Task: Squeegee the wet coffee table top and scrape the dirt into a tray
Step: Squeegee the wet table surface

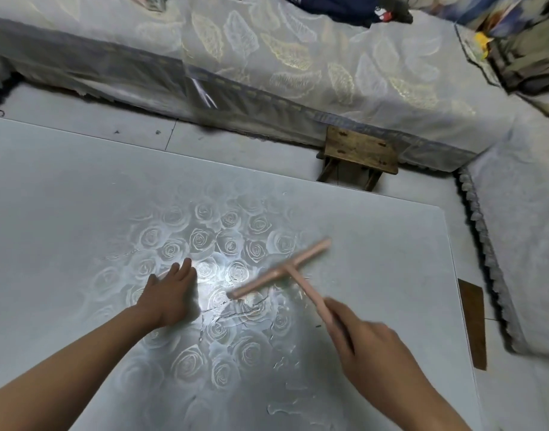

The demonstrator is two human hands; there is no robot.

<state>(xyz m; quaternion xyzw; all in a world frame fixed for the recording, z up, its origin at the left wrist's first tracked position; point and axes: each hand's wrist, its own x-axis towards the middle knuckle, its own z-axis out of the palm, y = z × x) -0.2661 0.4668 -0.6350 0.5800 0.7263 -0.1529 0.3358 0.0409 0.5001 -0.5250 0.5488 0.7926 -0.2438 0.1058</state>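
Curled round the handle, my right hand grips the pink squeegee; its blade sits ahead on the wet coffee table top. Flat beside it, my left hand presses with straight fingers.

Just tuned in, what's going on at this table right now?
A person is squeegeeing the coffee table top. The right hand grips the handle of a pink squeegee, its blade over the rose-patterned middle. The left hand rests flat on the surface beside it. Nearer the person lie water streaks. No tray is in view.
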